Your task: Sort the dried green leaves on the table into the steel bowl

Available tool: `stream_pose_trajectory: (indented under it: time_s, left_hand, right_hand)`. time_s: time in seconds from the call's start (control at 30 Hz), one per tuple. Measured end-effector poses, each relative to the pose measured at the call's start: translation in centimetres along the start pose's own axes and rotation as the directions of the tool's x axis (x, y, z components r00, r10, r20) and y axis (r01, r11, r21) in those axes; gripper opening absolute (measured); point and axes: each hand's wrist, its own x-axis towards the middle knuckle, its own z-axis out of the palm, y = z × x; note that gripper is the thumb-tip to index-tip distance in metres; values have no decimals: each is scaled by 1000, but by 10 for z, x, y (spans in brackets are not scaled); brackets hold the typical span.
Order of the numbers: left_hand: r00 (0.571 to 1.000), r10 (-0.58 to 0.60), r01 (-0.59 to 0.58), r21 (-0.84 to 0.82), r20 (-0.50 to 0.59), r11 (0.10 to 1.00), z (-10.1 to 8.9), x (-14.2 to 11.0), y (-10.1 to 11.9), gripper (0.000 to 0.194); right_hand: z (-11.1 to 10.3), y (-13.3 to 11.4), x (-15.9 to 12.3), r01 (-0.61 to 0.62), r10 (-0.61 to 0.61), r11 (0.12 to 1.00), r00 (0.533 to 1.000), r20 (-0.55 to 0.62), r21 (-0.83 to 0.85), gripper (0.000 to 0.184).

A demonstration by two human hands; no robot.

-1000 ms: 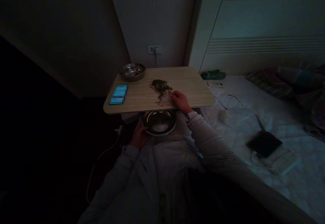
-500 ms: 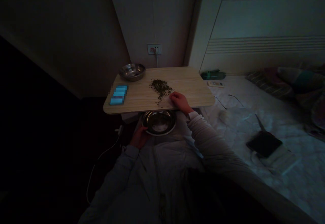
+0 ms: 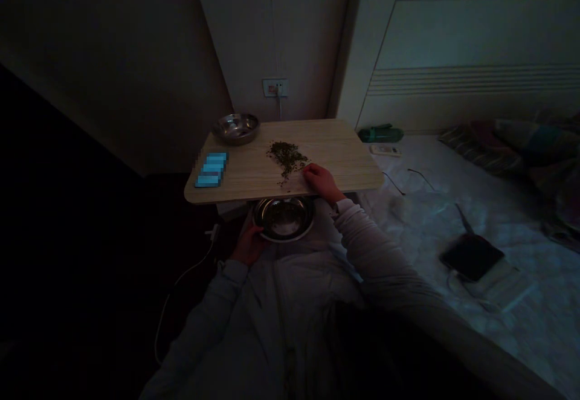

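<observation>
A loose pile of small dark green grains or bits [image 3: 286, 153] is spread on the pale wooden tabletop [image 3: 335, 140], thinning toward the front edge. My right hand [image 3: 322, 182] rests at the pile's lower right, its fingers curled and pressed together; whether a bit is between the fingertips is too small to see. Below the table's front edge, my left hand [image 3: 250, 244] grips the left rim of a metal bowl [image 3: 284, 237] held at my lap, thumb over the rim. The bowl's inside is dim, and its contents cannot be made out clearly.
Another metal bowl [image 3: 236, 131] stands at the table's back left, behind a phone with a lit screen [image 3: 211, 170]. On the bed [image 3: 408, 237] to the right lie a green bottle [image 3: 381, 134], a remote [image 3: 385, 150], glasses and a dark device [image 3: 472, 257]. A white cable [image 3: 174, 282] hangs at left.
Almost nothing differs. My right hand has shifted very slightly at the edge of the pile, while my left hand and the bowl stay in place.
</observation>
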Motion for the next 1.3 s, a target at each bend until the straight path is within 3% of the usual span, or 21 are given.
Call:
stream_pose_trajectory:
  time_s: [0.3, 0.67, 1.3]
  left_hand:
    - [999, -12, 14, 27, -50, 1000, 3, -1, 1, 65]
    - [1000, -6, 6, 9, -18, 1000, 3, -3, 1, 70]
    - [1000, -5, 5, 30, -16, 1000, 2, -1, 1, 67]
  right_hand:
    - [-1, 6, 1, 44, -44, 999, 998, 36, -1, 16]
    - [1, 7, 3, 15, -14, 999, 1000, 5, -33, 17]
    - [0, 5, 2, 14, -10, 998, 998, 58, -69, 20]
